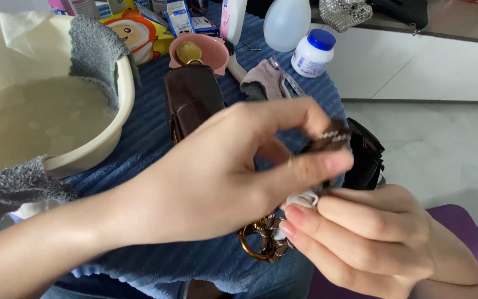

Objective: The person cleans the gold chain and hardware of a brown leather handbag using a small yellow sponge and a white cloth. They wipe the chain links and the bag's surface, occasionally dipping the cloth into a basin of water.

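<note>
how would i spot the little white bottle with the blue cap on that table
Start at the table covered in blue ribbed cloth and go to its far right edge. Beside the bigger translucent bottle stands the small white bottle. Among its neighbours, only it has a round blue cap.

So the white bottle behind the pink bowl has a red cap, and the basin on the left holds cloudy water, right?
Not quite: in the head view the white bottle has a blue cap, not red. The rest holds: it stands behind the pink bowl, and the basin on the left holds cloudy water.
</note>
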